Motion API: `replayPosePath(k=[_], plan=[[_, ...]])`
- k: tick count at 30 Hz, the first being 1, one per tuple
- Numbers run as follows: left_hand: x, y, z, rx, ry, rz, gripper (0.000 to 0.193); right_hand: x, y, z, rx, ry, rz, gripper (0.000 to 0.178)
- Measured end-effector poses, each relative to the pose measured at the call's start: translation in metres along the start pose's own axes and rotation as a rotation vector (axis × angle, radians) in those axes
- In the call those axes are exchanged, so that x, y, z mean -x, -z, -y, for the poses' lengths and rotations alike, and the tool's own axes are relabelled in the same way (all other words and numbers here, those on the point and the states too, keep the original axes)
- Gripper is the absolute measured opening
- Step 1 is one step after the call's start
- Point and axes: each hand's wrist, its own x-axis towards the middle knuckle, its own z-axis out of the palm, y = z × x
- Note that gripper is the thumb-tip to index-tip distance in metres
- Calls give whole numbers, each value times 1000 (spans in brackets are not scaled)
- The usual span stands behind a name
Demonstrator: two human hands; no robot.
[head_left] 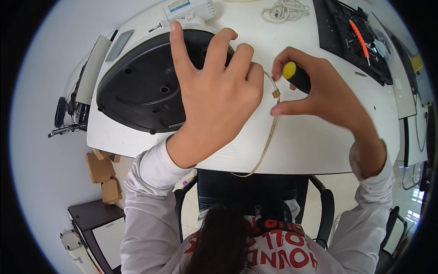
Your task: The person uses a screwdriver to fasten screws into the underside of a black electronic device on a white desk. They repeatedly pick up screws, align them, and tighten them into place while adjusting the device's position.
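Presently, the black base [141, 86] lies near the left edge of the tabletop [310, 146], holed face up, with a white rim showing along its far side. My left hand [219, 89] is spread wide over the right-hand end of the base, fingers apart and gripping nothing; I cannot tell how firmly the palm bears on it. My right hand [332, 93] carries a black-and-yellow tool handle [300, 81] against the palm, thumb and forefinger curved apart; the tool's shaft is hidden. A pale cord [268, 144] runs from beside my left hand, past my right thumb, and over the near edge of the tabletop; a brown clip [276, 93] sits on it.

Handling: I judge the base to be hard, stiff plastic of moderate weight, smooth enough to slide or rock under a one-sided push. Steady it with a flat palm; to lift, grasp the outer rim at opposite ends. The small holes give poor purchase. Treat the cord as limp and liable to snag; do not lift by it.
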Motion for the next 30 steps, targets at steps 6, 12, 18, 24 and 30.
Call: replayPosePath(k=[6,12,18,24,30], plan=[[-1,6,0,-45,24,64,12,15,-20,17,131,-166,-203,19],[-11,43,25,23,71,81,36,14,-17,6,195,-131,-215,11],[-14,55,53,73,-31,194,33,-7,-11,-3,159,-45,-127,17],[-17,47,58,237,-133,290,47,-25,-7,-3,257,112,-57,26],[-21,41,56,236,-129,273,56,-42,-18,-7,163,126,-49,22]])
